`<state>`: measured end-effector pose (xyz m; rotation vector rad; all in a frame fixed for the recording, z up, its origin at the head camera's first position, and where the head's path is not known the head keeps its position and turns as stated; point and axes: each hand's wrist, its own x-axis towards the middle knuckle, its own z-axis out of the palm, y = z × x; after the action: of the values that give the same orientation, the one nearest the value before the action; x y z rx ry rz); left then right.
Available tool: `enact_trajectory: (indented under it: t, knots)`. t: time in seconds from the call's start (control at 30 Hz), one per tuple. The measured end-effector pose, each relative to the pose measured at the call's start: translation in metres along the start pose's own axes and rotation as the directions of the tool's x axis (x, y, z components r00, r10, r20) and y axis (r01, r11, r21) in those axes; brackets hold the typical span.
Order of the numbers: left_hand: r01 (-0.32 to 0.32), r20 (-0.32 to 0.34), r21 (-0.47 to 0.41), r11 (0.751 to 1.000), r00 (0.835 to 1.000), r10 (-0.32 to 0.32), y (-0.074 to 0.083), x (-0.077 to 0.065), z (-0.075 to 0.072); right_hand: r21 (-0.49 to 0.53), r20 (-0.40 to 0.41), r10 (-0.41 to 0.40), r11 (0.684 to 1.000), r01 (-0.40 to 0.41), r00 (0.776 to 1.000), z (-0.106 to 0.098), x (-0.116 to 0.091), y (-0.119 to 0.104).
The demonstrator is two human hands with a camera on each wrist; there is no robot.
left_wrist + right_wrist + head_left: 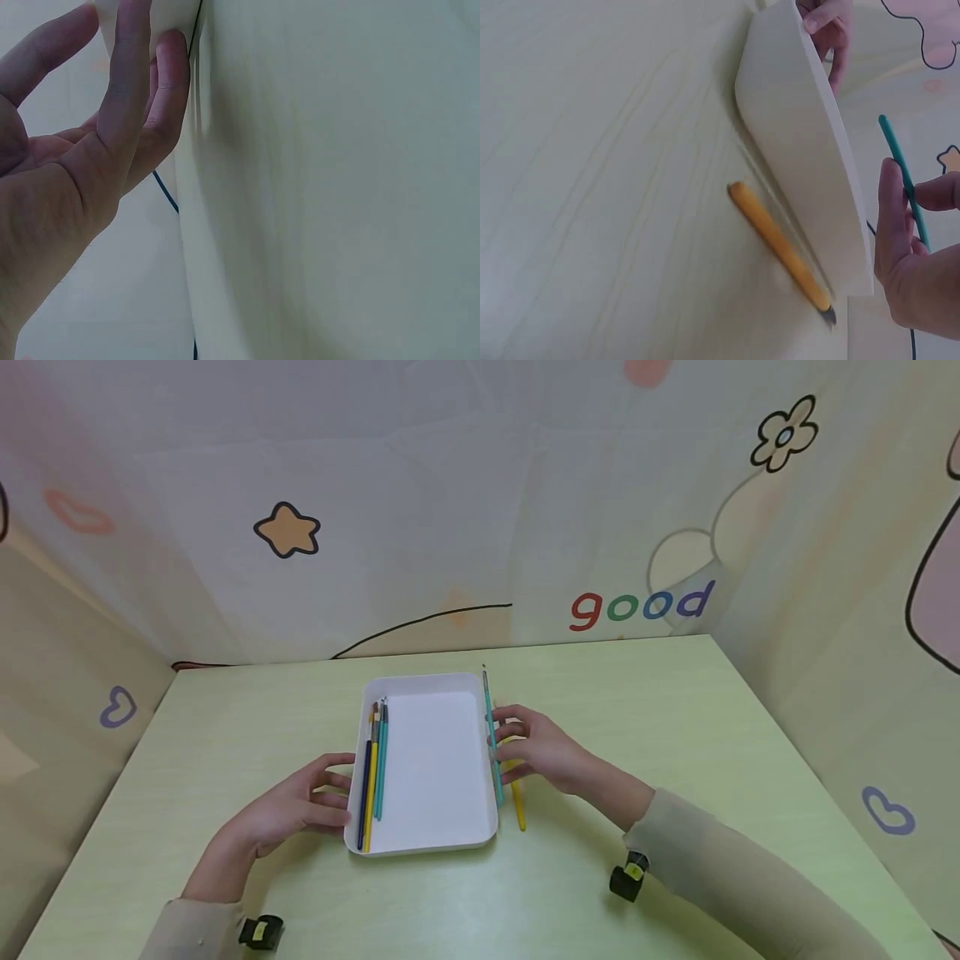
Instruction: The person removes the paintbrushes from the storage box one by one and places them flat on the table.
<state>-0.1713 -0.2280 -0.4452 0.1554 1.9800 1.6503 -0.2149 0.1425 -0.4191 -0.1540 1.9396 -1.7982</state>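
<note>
A white rectangular tray lies on the table with several slim paintbrushes side by side along its inner left wall; their handles are dark blue, yellow and teal. My left hand rests its spread, slightly bent fingers against the outside of that wall. Over the tray's right rim, my right hand pinches a teal paintbrush between thumb and fingers. Just outside the right wall, a yellow-handled paintbrush lies on the table, partly hidden by my right hand in the head view.
The pale wooden table meets a printed cloth backdrop at its back and sides. A black device is worn at my right wrist, and another black device at my left.
</note>
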Motion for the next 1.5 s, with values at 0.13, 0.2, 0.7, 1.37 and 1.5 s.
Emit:
enact_trajectory:
  t: [0.13, 0.2, 0.7, 1.37, 1.5]
  knots:
    - [-0.003, 0.001, -0.002, 1.000, 1.000, 0.003, 0.001, 0.000, 0.001, -0.006, -0.041, 0.013, 1.000, -0.013, 0.999, -0.014, -0.003, 0.008]
    - [-0.003, 0.000, -0.001, 1.000, 1.000, 0.003, 0.001, 0.000, 0.001, -0.027, -0.060, 0.026, 0.999, -0.028, 0.998, -0.019, -0.005, 0.011]
    - [-0.011, 0.012, 0.008, 1.000, 1.000, 0.011, 0.000, 0.000, 0.000, -0.120, -0.134, 0.097, 0.986, -0.114, 0.986, -0.042, -0.008, 0.030]
    - [-0.003, 0.001, 0.000, 1.000, 1.000, 0.003, -0.001, 0.000, 0.000, -0.432, -0.231, 0.043, 0.891, -0.142, 0.972, -0.043, -0.007, 0.035]
    - [0.003, -0.003, 0.001, 1.000, 1.000, -0.003, -0.001, 0.000, 0.000, -0.507, -0.228, 0.036, 0.849, -0.151, 0.973, -0.041, -0.006, 0.035]
